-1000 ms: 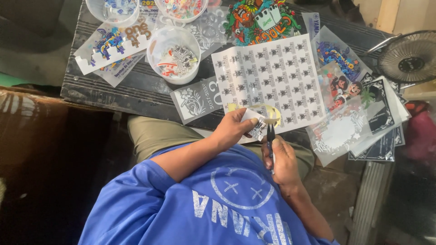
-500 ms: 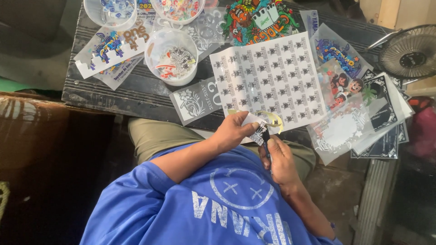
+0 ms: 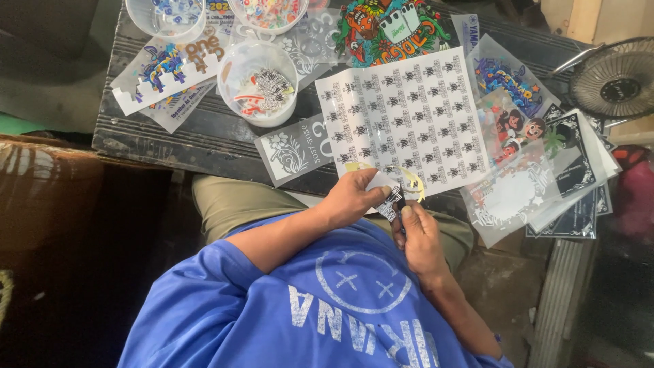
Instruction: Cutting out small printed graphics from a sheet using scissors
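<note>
Small sticker cutout (image 3: 390, 202) is pinched in the left hand (image 3: 351, 197) beside the sticker sheet (image 3: 407, 123) while the right hand (image 3: 421, 235), clenched on scissors (image 3: 403, 204), trims it; careful turning is judged next.

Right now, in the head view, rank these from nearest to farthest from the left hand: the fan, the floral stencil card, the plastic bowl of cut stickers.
1. Floral stencil card, just above the left hand.
2. Plastic bowl of cut stickers, farther up-left.
3. Fan, far upper right.

Sticker sheet (image 3: 409, 119): glossy paper. Bowl (image 3: 257, 82): clear plastic. Table (image 3: 170, 136): dark ribbed wood. Shirt (image 3: 327, 307): blue cloth. Fan (image 3: 616, 85): metal wire.
</note>
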